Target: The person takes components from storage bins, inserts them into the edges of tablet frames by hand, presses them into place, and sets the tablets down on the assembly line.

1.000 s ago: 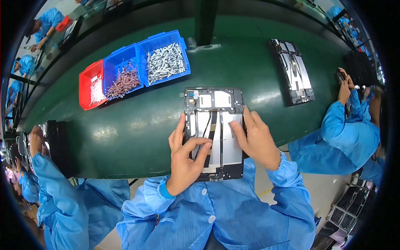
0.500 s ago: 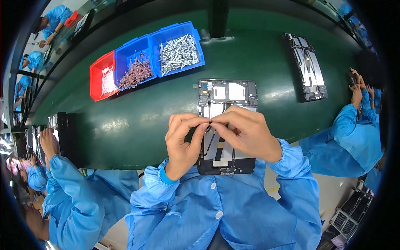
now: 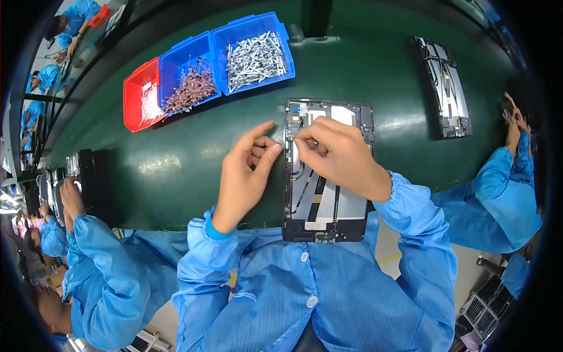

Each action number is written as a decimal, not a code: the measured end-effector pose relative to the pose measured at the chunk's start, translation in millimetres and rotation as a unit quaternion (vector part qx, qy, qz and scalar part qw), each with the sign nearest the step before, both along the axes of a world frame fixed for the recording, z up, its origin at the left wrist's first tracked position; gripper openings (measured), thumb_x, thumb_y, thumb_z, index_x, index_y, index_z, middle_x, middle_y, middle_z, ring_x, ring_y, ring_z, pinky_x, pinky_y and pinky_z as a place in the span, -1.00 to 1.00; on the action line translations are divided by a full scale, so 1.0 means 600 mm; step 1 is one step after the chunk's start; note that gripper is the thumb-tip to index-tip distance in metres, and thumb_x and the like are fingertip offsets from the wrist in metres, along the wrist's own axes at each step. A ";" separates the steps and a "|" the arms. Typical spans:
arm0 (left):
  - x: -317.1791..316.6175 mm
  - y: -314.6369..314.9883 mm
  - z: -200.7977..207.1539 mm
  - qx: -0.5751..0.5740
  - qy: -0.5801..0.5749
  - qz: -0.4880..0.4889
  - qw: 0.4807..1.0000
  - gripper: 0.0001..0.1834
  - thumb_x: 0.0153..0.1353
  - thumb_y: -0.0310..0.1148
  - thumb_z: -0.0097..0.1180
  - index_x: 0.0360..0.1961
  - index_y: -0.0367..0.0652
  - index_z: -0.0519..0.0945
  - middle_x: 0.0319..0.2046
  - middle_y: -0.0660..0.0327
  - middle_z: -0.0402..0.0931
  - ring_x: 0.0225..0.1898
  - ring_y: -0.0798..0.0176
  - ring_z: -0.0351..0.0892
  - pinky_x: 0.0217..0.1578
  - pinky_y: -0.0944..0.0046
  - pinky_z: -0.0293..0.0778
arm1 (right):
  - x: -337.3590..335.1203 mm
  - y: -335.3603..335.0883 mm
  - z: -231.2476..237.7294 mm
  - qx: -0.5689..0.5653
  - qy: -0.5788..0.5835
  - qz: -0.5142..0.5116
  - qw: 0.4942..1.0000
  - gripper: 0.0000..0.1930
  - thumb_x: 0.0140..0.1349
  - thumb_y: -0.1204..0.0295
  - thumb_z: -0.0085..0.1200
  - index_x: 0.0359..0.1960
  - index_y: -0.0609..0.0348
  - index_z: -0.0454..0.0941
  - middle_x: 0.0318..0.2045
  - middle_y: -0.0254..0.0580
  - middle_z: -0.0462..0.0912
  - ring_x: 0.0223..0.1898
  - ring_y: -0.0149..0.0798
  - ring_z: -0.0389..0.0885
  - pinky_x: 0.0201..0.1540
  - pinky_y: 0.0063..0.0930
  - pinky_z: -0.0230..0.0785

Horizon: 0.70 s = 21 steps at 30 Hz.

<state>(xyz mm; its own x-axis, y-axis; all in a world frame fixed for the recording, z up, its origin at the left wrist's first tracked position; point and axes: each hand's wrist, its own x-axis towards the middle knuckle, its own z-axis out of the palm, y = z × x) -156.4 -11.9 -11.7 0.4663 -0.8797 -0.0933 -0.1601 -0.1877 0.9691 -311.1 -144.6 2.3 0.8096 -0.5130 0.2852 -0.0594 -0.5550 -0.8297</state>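
An opened tablet (image 3: pixel 296 226), its silver battery plates and black ribbon cables bare, lies upright in front of me at the bench's near edge. My right hand (image 3: pixel 346 155) is over its upper half, thumb and forefinger pinched together on something too small to make out. To the left of the tablet's edge, my left hand (image 3: pixel 243 176) is raised with the forefinger stretched up and the thumb apart; nothing shows in it. Part of the tablet's middle is hidden under my right hand.
Beyond my hands stand a red bin (image 3: pixel 131 100) of white pieces, a blue bin (image 3: pixel 170 61) of thin brownish leads and a blue bin (image 3: pixel 249 26) of silver-white strips. Another opened tablet (image 3: pixel 448 94) lies far right. Co-workers sit on both sides of the green bench (image 3: pixel 158 188).
My hands, fingertips together half a second ago, have parted. The left moved left and opened; the right, still pinching, went up toward the tablet's upper part.
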 end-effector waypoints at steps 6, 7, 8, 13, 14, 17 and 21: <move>0.028 -0.025 0.007 0.104 0.147 -0.028 0.983 -0.77 0.34 -0.44 0.18 -0.05 -0.34 0.57 -0.45 0.29 0.56 -0.53 0.50 0.48 -0.58 0.49 0.40 | 0.007 -0.004 -0.028 -0.050 0.001 -0.005 0.999 -0.91 0.13 0.54 0.20 -0.39 0.28 0.55 -0.47 -0.11 0.54 -0.49 -0.08 0.62 -0.45 -0.28 0.49; 0.031 -0.027 0.007 0.116 0.155 -0.036 0.980 -0.80 0.33 -0.44 0.20 -0.11 -0.34 0.58 -0.50 0.29 0.55 -0.57 0.50 0.48 -0.62 0.49 0.39 | 0.007 -0.003 -0.030 -0.047 0.002 -0.006 0.999 -0.91 0.13 0.54 0.20 -0.39 0.28 0.55 -0.47 -0.11 0.54 -0.49 -0.08 0.62 -0.45 -0.28 0.49; 0.033 -0.028 0.007 0.119 0.156 -0.038 0.980 -0.80 0.33 -0.44 0.20 -0.11 -0.34 0.58 -0.50 0.29 0.55 -0.57 0.50 0.48 -0.62 0.49 0.39 | 0.008 -0.003 -0.029 -0.059 0.003 -0.006 0.998 -0.91 0.15 0.52 0.20 -0.39 0.26 0.55 -0.47 -0.13 0.52 -0.51 -0.07 0.61 -0.46 -0.27 0.48; 0.036 -0.034 0.006 0.119 0.160 -0.044 0.979 -0.83 0.33 -0.39 0.22 -0.19 -0.30 0.60 -0.61 0.31 0.55 -0.63 0.53 0.48 -0.68 0.51 0.35 | 0.006 -0.003 -0.026 -0.088 0.029 0.000 0.996 -0.89 0.11 0.59 0.24 -0.33 0.29 0.61 -0.46 -0.14 0.56 -0.49 -0.20 0.63 -0.44 -0.41 0.49; 0.036 -0.035 0.006 0.121 0.161 -0.045 0.978 -0.83 0.33 -0.39 0.22 -0.19 -0.30 0.60 -0.61 0.31 0.55 -0.63 0.53 0.48 -0.68 0.51 0.35 | 0.006 -0.002 -0.026 -0.094 0.031 0.001 0.995 -0.89 0.10 0.59 0.24 -0.32 0.28 0.60 -0.46 -0.15 0.55 -0.49 -0.19 0.62 -0.45 -0.39 0.48; 0.035 -0.037 0.006 0.123 0.161 -0.042 0.978 -0.83 0.32 -0.40 0.22 -0.20 -0.31 0.60 -0.61 0.31 0.55 -0.64 0.53 0.48 -0.68 0.51 0.34 | 0.006 -0.002 -0.026 -0.103 0.032 -0.001 0.994 -0.89 0.10 0.58 0.24 -0.32 0.26 0.60 -0.46 -0.16 0.54 -0.50 -0.18 0.61 -0.46 -0.37 0.47; 0.034 -0.037 0.006 0.125 0.149 -0.037 0.980 -0.83 0.31 -0.41 0.23 -0.21 -0.32 0.59 -0.61 0.31 0.55 -0.63 0.53 0.47 -0.69 0.52 0.34 | 0.008 -0.003 -0.033 -0.144 -0.001 -0.001 0.990 -0.90 0.17 0.50 0.18 -0.42 0.21 0.51 -0.46 -0.22 0.44 -0.53 -0.18 0.58 -0.54 -0.37 0.49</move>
